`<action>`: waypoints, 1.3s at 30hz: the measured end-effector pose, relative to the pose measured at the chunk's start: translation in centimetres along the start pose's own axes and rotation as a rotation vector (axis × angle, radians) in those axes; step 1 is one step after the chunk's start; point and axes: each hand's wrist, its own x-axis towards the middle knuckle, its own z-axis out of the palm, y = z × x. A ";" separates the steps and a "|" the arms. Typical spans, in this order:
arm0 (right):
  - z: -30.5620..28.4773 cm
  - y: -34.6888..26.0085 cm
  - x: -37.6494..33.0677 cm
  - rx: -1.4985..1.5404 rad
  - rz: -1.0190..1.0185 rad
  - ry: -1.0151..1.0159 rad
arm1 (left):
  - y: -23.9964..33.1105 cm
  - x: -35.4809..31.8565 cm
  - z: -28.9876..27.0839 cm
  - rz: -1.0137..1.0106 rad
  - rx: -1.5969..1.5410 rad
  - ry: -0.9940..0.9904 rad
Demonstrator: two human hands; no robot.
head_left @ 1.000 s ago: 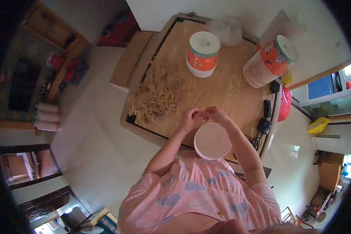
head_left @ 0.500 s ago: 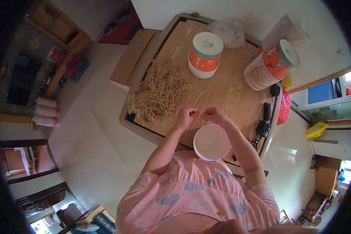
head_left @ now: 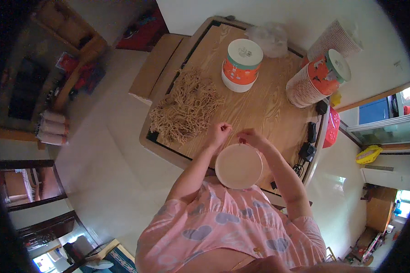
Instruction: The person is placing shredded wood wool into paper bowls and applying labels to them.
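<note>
Above the near edge of the table, my left hand [head_left: 219,133] is closed, its fingertips pinched together. My right hand [head_left: 253,137] is closed in a pinch too, a short gap away from the left. What either pinch holds, if anything, is too small to make out. Just below them, against my lap and the table edge, is a round white paper bucket [head_left: 239,167], its pale flat end facing me. The right fingers are close to its far rim; whether they touch it I cannot tell. To the left of my left hand lies a tangled heap of tan cords [head_left: 187,107].
An orange and green bucket [head_left: 240,68] stands upside down on white ones. Tilted stacks of nested buckets [head_left: 307,82] lean at the far right, near a clear plastic bag [head_left: 269,40]. Black adapters [head_left: 308,151] with cables line the right edge. A cardboard box [head_left: 156,68] stands left.
The white bucket has shifted slightly left. My left hand has moved a little up and away, and my right hand has dropped slightly toward the bucket's rim.
</note>
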 end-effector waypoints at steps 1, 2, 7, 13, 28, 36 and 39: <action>-0.2 0.2 0.2 0.056 -0.049 0.006 | 0.5 0.1 0.0 -0.006 0.033 0.008; -0.4 0.5 0.5 0.058 -0.050 0.011 | 0.9 0.2 0.2 -0.012 0.065 0.016; 0.9 -1.8 0.5 0.152 -0.031 0.092 | -1.7 0.0 2.0 -0.021 0.007 0.120; 1.0 -1.9 0.7 0.066 0.039 0.099 | -2.9 0.3 3.0 -0.039 0.031 0.147; 0.4 -0.1 -1.2 0.039 0.025 0.026 | -4.2 1.1 2.0 -0.150 -0.143 0.206; 0.4 -0.8 -2.8 0.014 0.120 0.002 | -2.5 0.2 0.9 0.449 0.271 0.067; 0.5 -1.2 -3.5 0.148 0.095 -0.003 | -0.9 -0.1 1.0 0.474 0.032 -0.274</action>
